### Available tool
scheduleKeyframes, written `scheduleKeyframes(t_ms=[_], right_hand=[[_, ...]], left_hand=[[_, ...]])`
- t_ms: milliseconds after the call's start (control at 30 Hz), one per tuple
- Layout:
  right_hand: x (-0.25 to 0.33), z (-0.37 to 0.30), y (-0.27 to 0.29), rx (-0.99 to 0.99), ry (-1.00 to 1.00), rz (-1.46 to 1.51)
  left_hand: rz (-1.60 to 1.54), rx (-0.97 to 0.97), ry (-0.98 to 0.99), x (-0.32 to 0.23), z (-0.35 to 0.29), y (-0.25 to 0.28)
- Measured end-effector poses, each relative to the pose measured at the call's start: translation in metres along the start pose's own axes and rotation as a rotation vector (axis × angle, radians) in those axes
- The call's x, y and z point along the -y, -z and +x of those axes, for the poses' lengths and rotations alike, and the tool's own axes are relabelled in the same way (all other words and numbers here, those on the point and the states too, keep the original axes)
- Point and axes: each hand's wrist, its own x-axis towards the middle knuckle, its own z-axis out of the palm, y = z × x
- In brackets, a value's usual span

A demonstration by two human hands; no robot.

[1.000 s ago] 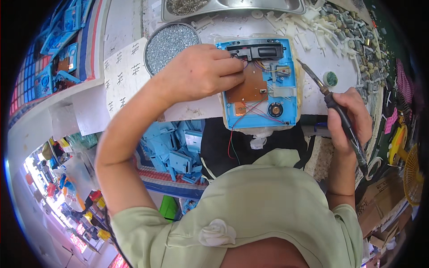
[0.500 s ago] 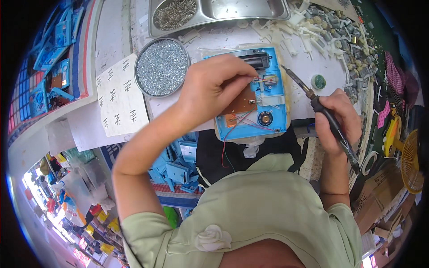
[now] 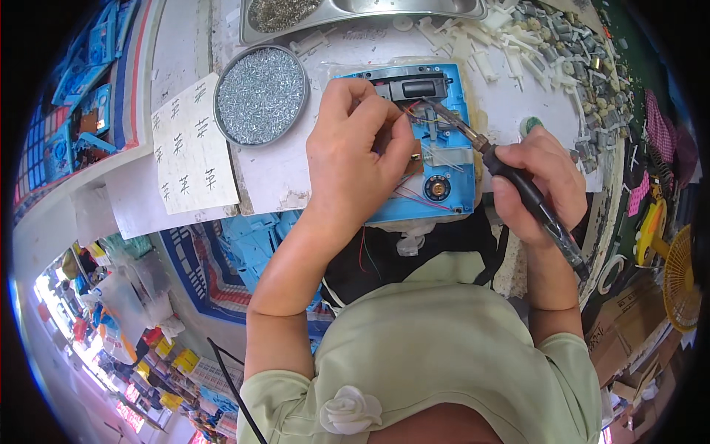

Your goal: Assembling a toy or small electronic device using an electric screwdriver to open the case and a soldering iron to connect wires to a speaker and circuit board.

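Note:
A blue plastic casing [image 3: 460,196] lies with its inside up, holding a round black speaker [image 3: 437,188], a black box-like part [image 3: 423,88], a partly covered brown circuit board and thin coloured wires. My left hand [image 3: 355,144] is over the casing's left side, fingers curled and closed; what they pinch is hidden. A soldering iron [image 3: 526,191] rests in my closed right hand [image 3: 551,181]. Its metal tip reaches into the upper part of the casing, among the wires below the black part. I cannot tell whether the tip touches anything.
A round tin of small metal pieces [image 3: 262,95] stands left, beside a paper with handwriting [image 3: 194,148]. Behind is a metal tray [image 3: 355,16]. Small motors and white plastic parts [image 3: 551,55] are heaped at the back right, near a small green-filled pot [image 3: 529,125].
The soldering iron has moved left, bringing its tip from beside the casing to above its wires. My left hand has drawn back and turned, and its elbow has come inward.

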Motion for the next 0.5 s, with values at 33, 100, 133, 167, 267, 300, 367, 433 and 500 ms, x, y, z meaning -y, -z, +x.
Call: scheduleKeyframes(t_ms=[33,100,133,167,267,300,367,433,500], right_hand=[[-0.0004,-0.0006,-0.0002,0.009,-0.007,-0.007],[0.0,-0.001,-0.0002,0.03,-0.022,-0.017],[0.0003,-0.0011,-0.0004,0.032,-0.027,-0.019],[0.0005,-0.0011,-0.0009,0.034,-0.031,-0.022],[0.0007,-0.0014,-0.0017,0.043,-0.036,-0.024],[0.0007,-0.0013,-0.002,0.046,-0.035,-0.023],[0.001,-0.0011,-0.0029,0.061,-0.043,-0.03],[0.0016,-0.0007,-0.0034,0.07,-0.045,-0.035],[0.0024,0.0004,-0.0041,0.072,-0.044,-0.037]], left_hand=[[0.006,-0.005,0.005,0.0003,-0.0001,-0.0008],[0.019,-0.013,0.007,0.0009,-0.0009,-0.001],[0.025,-0.016,0.001,0.0018,-0.0012,-0.0009],[0.031,-0.019,-0.006,0.0027,-0.0014,-0.001],[0.03,-0.024,-0.029,0.0049,-0.0022,-0.0016],[0.027,-0.024,-0.022,0.0049,-0.0024,-0.0017],[0.019,-0.023,-0.011,0.0045,-0.0024,-0.002],[0.03,-0.035,-0.044,0.0061,-0.0017,-0.0023],[0.033,-0.034,-0.052,0.0067,-0.0012,-0.0019]])
